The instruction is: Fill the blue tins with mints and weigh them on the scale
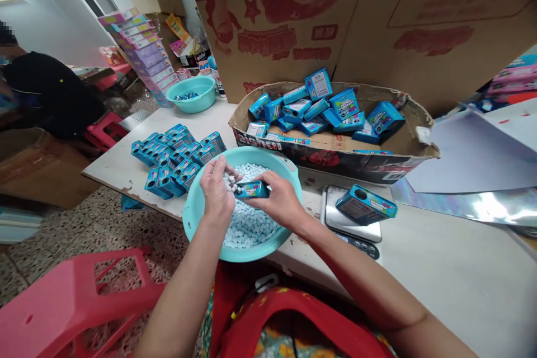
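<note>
Over a turquoise basin (191, 218) of small pale candies (251, 224), my left hand (218, 187) is cupped around several of the candies. My right hand (280, 198) grips a small blue box (253, 189), tipped on its side with its open end at the candies in my left palm. Another blue box (366, 205) rests on a digital scale (373, 232) to the right. Several blue boxes (182, 173) with round holes in their tops stand grouped left of the basin.
Behind the basin, a low cardboard tray (327, 154) holds several blue boxes. A smaller turquoise bowl (201, 102) sits at the back left. Shiny sheets (470, 201) lie at right. A pink stool (54, 296) is at lower left; a person (50, 89) sits beyond.
</note>
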Action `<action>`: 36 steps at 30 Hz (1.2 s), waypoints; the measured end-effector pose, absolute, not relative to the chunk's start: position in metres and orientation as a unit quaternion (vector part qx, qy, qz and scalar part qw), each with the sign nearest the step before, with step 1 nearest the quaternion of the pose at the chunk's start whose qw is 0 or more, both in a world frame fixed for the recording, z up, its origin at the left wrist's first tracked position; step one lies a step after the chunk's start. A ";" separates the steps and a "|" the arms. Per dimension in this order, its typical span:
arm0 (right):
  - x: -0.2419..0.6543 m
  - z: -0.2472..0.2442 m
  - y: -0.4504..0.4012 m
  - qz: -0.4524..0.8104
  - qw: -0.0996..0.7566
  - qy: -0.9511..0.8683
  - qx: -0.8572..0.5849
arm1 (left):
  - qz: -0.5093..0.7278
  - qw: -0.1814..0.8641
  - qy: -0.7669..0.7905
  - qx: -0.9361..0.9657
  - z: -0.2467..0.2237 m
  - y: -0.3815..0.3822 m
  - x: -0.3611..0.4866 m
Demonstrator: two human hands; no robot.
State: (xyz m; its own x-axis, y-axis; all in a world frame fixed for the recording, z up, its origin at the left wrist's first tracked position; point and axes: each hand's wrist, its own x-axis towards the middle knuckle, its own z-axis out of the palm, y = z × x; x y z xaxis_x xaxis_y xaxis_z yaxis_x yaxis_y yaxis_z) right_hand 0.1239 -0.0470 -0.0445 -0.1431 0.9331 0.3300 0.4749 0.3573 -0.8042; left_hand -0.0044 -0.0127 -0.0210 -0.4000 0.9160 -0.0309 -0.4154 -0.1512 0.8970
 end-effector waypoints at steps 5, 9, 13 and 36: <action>0.123 -0.046 -0.048 0.270 0.414 -0.704 -0.510 | 0.704 0.478 0.457 0.260 -0.024 -0.015 -0.001; 0.121 -0.055 -0.049 0.283 0.421 -0.694 -0.511 | 0.702 0.486 0.444 0.271 -0.027 -0.018 0.000; 0.119 -0.059 -0.051 0.302 0.438 -0.677 -0.508 | 0.706 0.492 0.431 0.271 -0.023 -0.021 0.001; 0.387 -0.099 -0.212 0.071 0.643 -0.273 -0.712 | 0.342 0.629 0.560 0.416 -0.058 -0.017 -0.042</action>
State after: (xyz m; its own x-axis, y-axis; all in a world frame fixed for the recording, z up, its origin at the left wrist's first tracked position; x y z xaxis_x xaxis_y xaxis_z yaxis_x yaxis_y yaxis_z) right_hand 0.3873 -0.2121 -0.0991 0.8403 0.4811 0.2500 0.2972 -0.0232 -0.9545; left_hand -0.0421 -0.0170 -0.0585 0.1382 0.8966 -0.4207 0.0354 0.4201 0.9068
